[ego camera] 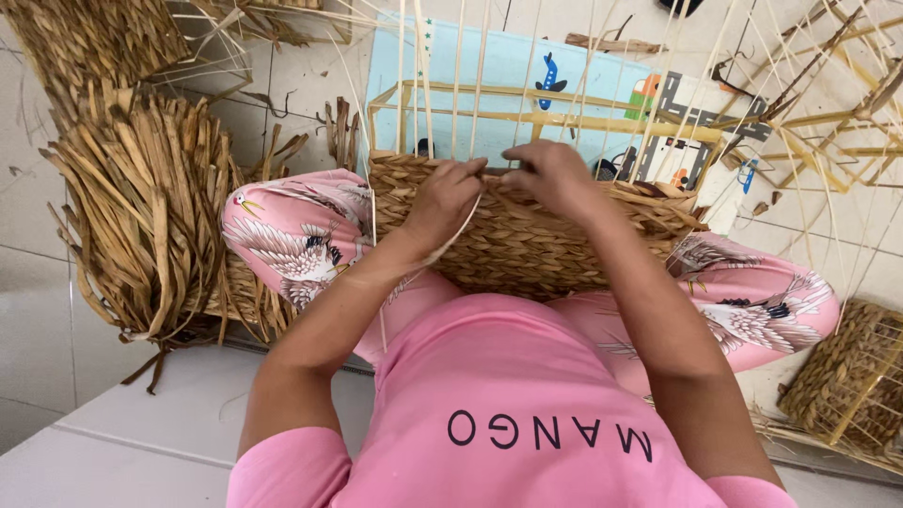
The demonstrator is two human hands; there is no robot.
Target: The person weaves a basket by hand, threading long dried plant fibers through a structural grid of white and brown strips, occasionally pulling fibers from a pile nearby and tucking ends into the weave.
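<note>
A half-woven straw basket (527, 240) rests on my lap between my knees, its pale upright stakes (458, 85) rising from a wooden frame (555, 120). My left hand (442, 202) pinches a flat straw strand (461, 230) at the basket's top edge. Beside it, my right hand (555, 177) grips the same rim, fingers curled on the weave. The two hands almost touch. Their fingertips are hidden behind the rim.
A big bundle of dried straw strips (150, 207) lies on the tiled floor to my left. A finished small basket (847, 381) stands at the right. Loose bamboo frames (828, 122) lie at the back right, and a light blue play mat (527, 71) lies beyond the basket.
</note>
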